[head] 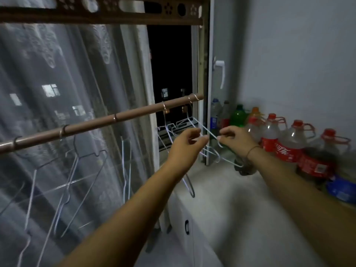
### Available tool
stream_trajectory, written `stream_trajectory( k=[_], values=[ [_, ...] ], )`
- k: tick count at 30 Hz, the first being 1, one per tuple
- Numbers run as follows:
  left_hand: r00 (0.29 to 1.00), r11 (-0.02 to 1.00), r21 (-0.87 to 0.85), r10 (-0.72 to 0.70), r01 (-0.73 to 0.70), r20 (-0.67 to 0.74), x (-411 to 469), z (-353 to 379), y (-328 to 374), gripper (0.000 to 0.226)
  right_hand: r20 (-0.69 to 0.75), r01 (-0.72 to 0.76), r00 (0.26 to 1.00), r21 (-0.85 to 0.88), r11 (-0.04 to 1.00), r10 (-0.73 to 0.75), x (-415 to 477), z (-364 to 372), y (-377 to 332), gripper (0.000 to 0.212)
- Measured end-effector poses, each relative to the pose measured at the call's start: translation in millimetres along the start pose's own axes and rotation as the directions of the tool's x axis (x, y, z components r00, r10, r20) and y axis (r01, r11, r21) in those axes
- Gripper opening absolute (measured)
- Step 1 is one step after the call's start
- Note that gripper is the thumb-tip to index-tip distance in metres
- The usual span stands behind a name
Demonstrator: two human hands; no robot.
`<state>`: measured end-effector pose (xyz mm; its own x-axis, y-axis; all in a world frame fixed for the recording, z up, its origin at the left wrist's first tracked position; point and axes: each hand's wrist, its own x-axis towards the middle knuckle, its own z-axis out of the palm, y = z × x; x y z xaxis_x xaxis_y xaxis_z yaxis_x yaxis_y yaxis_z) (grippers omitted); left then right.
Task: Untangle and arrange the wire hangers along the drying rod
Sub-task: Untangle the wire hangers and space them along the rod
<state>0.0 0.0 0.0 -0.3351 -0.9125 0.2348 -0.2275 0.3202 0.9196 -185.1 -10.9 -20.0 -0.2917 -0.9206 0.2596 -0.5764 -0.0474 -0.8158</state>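
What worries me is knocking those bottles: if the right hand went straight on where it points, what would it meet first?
Probably the left hand: the right hand points leftward at it, with only the pinched wire hangers between. The bottles stand to its right, off that line. Depth is uncertain.

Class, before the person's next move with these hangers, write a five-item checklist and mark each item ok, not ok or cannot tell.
1. Left hand holds the tangled white wire hangers: ok.
2. Right hand pinches one wire: ok.
3. Their hooks sit over the brown drying rod: ok.
4. Hangers separated: not ok.
5. Red-capped plastic bottles out of the swing path: cannot tell.
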Motion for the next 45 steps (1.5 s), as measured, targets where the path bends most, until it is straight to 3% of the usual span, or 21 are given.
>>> stream_trajectory(
  k=[6,14,21,25,29,36,40,45],
  values=[
    [0.995,0.995,-0.030,-0.095,0.095,-0.002,28.0,28.6,-3.3,0.038,0.109,-0.009,0.994,-0.019,1.000,0.011,14.1,-0.4,17.7,0.016],
    [0.972,0.965,-0.127,-0.233,0.230,-0.010,62.4,51.9,-2.2,0.034,0.190,-0.053,0.982,0.155,0.987,0.022,33.4,12.8,29.6,0.015],
    [0.953,0.944,-0.141,-0.302,0.299,-0.001,93.4,48.8,3.5,0.052,0.124,-0.035,0.992,0.217,0.976,0.008,60.1,14.3,14.6,0.014],
    [0.957,0.946,-0.147,-0.291,0.288,0.000,105.7,46.3,-1.9,0.037,0.156,-0.068,0.987,0.170,0.983,0.041,73.3,18.6,13.3,0.018],
    [0.940,0.927,-0.157,-0.341,0.339,0.020,110.2,50.1,-7.7,0.040,0.186,-0.127,0.977,0.105,0.986,0.106,73.7,22.7,20.9,0.017],
    [0.888,0.850,-0.259,-0.451,0.459,0.092,117.5,69.9,-8.2,0.042,0.097,-0.091,0.993,0.203,0.975,0.072,26.4,7.3,48.4,0.011],
    [0.862,0.775,-0.387,-0.490,0.499,0.131,114.1,85.9,-7.4,0.016,0.057,-0.100,0.994,0.258,0.961,0.089,-1.0,-4.5,57.4,0.017],
    [0.850,0.735,-0.437,-0.498,0.519,0.172,104.4,104.4,-4.3,0.023,0.040,-0.129,0.992,0.316,0.940,0.122,-21.4,-19.1,65.3,0.011]
  ],
)
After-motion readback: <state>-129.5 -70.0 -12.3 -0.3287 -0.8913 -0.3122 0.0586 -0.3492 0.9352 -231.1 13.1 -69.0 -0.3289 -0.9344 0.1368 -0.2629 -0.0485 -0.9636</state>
